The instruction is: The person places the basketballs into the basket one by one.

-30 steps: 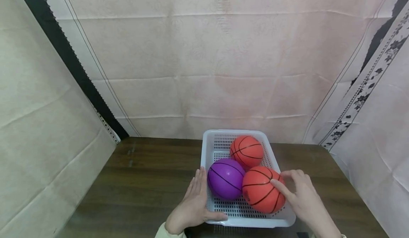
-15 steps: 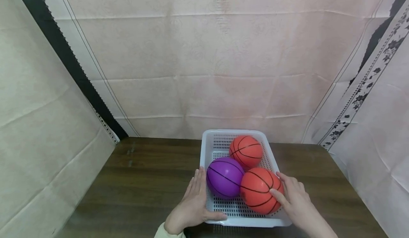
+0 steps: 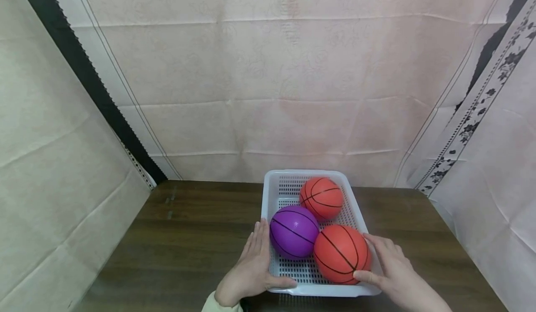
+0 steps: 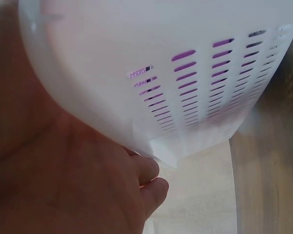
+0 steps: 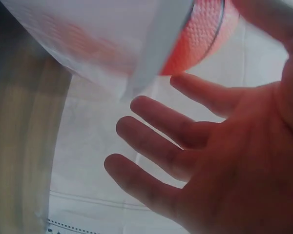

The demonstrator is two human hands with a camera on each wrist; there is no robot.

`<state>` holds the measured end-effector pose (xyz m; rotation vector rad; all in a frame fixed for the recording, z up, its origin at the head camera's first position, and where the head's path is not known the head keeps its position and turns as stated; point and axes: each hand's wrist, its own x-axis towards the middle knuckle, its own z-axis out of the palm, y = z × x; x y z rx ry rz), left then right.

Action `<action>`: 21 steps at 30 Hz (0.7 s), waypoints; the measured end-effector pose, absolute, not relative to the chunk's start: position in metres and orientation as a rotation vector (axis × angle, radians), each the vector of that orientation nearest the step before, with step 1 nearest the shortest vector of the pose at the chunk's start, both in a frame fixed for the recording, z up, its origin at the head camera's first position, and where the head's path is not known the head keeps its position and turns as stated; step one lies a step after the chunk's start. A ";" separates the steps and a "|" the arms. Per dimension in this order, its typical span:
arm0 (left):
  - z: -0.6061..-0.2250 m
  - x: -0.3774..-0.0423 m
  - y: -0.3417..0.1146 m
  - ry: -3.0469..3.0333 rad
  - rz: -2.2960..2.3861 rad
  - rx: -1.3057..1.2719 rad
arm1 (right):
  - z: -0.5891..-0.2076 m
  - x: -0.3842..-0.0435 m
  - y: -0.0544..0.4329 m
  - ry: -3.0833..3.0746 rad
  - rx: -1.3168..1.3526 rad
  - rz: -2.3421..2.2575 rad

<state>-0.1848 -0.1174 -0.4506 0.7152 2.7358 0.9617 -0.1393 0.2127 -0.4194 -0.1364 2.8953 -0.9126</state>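
Observation:
A white perforated plastic basket (image 3: 293, 289) stands on the table with three balls marked like basketballs inside. An orange ball (image 3: 321, 199) lies at the back, a purple ball (image 3: 294, 233) at the left, and a larger orange ball (image 3: 341, 255) at the front right. My left hand (image 3: 251, 267) rests along the basket's left side, fingers straight, its thumb on the front rim. At the right, my right hand (image 3: 395, 274) touches the front orange ball with thumb and index finger. Its other fingers (image 5: 156, 139) are spread outside the basket wall in the right wrist view.
The dark wooden table (image 3: 201, 237) extends on both sides of the basket. Pale cloth (image 3: 259, 93) hangs behind it and at both sides, with a dark strip (image 3: 92, 79) at the left and a flower-patterned border (image 3: 473, 121) at the right.
The front orange ball has turned and shifted slightly left and toward the front. My right hand has followed it, its thumb now lower on the ball. My left hand has barely moved.

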 end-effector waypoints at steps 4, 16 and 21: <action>-0.451 -0.185 -0.117 2.736 0.955 0.714 | -0.414 -0.138 0.215 2.870 -0.068 -0.934; -0.451 -0.186 -0.118 2.759 0.924 0.683 | -0.412 -0.143 0.217 3.041 -0.078 -0.996; -0.450 -0.189 -0.117 2.761 0.902 0.685 | -0.410 -0.146 0.224 3.231 -0.085 -1.076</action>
